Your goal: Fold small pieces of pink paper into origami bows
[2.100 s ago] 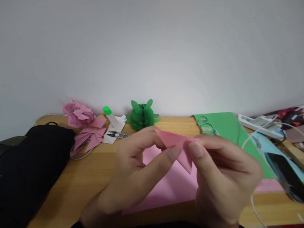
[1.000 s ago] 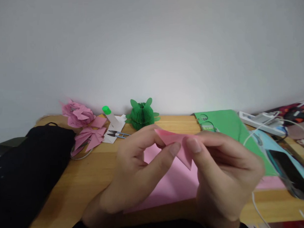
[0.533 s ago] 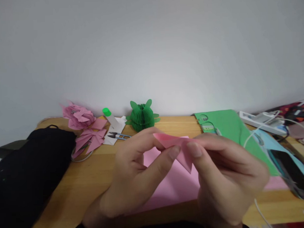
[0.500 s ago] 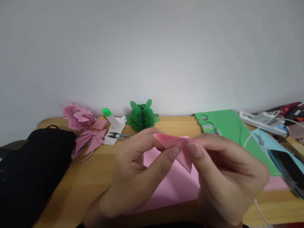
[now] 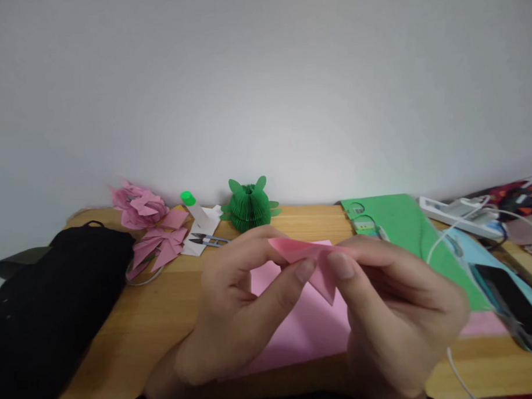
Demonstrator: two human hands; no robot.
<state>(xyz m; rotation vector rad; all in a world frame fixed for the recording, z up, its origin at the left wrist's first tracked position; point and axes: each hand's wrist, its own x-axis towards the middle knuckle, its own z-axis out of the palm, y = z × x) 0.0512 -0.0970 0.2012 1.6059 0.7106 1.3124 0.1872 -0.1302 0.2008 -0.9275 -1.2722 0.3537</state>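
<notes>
Folded pink paper (image 5: 325, 279) pinched two-handed, far edge now bowed.
Left hand (image 5: 239, 305) grips its left part, thumb to fingers; right hand (image 5: 396, 311) pinches the right part. Paper is up over the pink sheet (image 5: 297, 332), tip pointing near; green paper figure (image 5: 249, 213) stands beyond. Versus two seconds ago: same grips, left corner lower, far edge dipped, not straight. Probably thumb pressure flexing it; no new fold visible.

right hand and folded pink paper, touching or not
Touching. The head view shows the right hand pinching the folded pink paper, thumb on its near face.
</notes>
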